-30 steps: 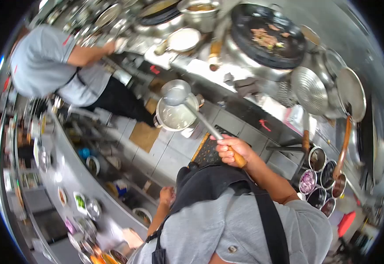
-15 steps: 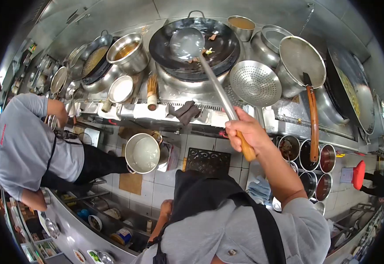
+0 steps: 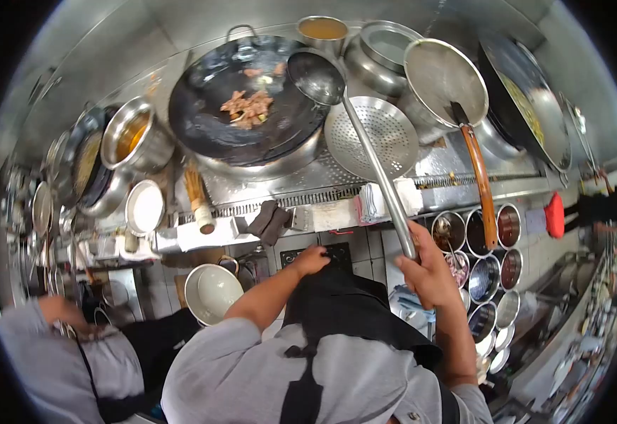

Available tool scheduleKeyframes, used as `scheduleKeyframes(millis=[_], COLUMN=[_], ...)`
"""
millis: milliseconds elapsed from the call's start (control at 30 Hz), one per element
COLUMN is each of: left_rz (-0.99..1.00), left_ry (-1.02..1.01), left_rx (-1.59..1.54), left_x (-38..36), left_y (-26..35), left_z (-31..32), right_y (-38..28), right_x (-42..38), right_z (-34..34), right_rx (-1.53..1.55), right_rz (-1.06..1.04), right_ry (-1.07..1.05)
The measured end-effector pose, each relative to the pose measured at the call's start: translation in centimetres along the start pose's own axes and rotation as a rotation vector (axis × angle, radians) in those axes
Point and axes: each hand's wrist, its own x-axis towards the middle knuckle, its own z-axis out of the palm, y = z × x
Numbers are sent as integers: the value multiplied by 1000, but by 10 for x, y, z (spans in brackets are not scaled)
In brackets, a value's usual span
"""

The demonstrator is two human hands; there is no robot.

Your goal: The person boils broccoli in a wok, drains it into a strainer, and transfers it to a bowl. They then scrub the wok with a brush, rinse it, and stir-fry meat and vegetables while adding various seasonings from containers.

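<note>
My right hand (image 3: 425, 267) is closed round the handle end of a long metal ladle (image 3: 375, 159). The ladle's bowl hangs over the right rim of a black wok (image 3: 202, 116), above the edge of a perforated strainer (image 3: 372, 134). Pieces of meat (image 3: 247, 108) lie in the wok, with a few more near its far side. My left hand (image 3: 310, 261) is low in front of my black apron (image 3: 336, 304), beside the stove's front edge. Its fingers look bent, and whether they hold anything is unclear. A dark folded cloth (image 3: 269, 222) lies on the stove edge near it.
Left of the wok stand a pot of orange liquid (image 3: 130, 134), a brush (image 3: 197, 194) and a white bowl (image 3: 144, 208). A mesh sieve (image 3: 446, 81) rests at the right. Several seasoning pots (image 3: 483, 278) stand at lower right. A co-worker (image 3: 75, 353) is at lower left.
The ladle has moved from over the wok's middle to its right rim, and its bowl now looks empty. My left hand has come up and forward. The view has shifted, and meat now shows in the wok.
</note>
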Motion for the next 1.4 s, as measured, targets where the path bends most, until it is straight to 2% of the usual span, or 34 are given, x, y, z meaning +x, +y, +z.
scheduleKeyframes(millis=[67, 100, 200, 233, 267, 333, 367, 400, 433, 500, 567, 600, 700, 833, 1133, 1233, 1333, 1400], left_rz=[17, 7, -59, -100, -114, 186, 113, 58, 92, -48, -238, -207, -227, -361, -263, 31, 169, 126], left_ry=[-146, -256, -429, -491, -519, -646, -347, -416, -393, -340, -514, -558, -341, -336, -319, -246, -178, -204], left_rx=[35, 50, 153, 172, 214, 295, 250, 268, 306, 286, 166, 105, 15, -133, -168, 66, 147, 342], left_x=[33, 43, 101, 114, 108, 160, 155, 154, 159, 145, 147, 149, 126, 123, 94, 106, 79, 75], left_y=[45, 73, 71, 73, 87, 20, 23, 19, 14, 36, 52, 52, 67, 71, 76, 55, 71, 80], left_z=[-17, -29, 0, 11, 0, 52, 64, 55, 53, 36, 25, 25, 24, 16, 0, 11, 13, 15], right_y=[12, 24, 46, 44, 56, 86, 100, 105, 98, 92, 86, 94, 112, 140, 180, 184, 186, 185], right_x=[-11, -16, -40, -60, -77, -106, -121, -133, -143, -166, -183, -188, -207, -228, -235, -236, -239, -241], right_z=[13, 20, 38, 40, 45, 55, 60, 60, 60, 68, 73, 75, 77, 75, 66, 65, 62, 62], right_rx=[174, 147, 169, 377, 387, 470, 502, 548, 668, 752, 931, 933, 865, 774, 730, 749, 823, 935], right_rz=[74, 14, -113, -40, -68, -123, -167, -197, -125, -90, -82, -68, 49, 202, 278, 290, 276, 214], right_ry=[45, 115, 291, 291, 370, 522, 594, 613, 673, 824, 906, 958, 1043, 1059, 1033, 1015, 980, 980])
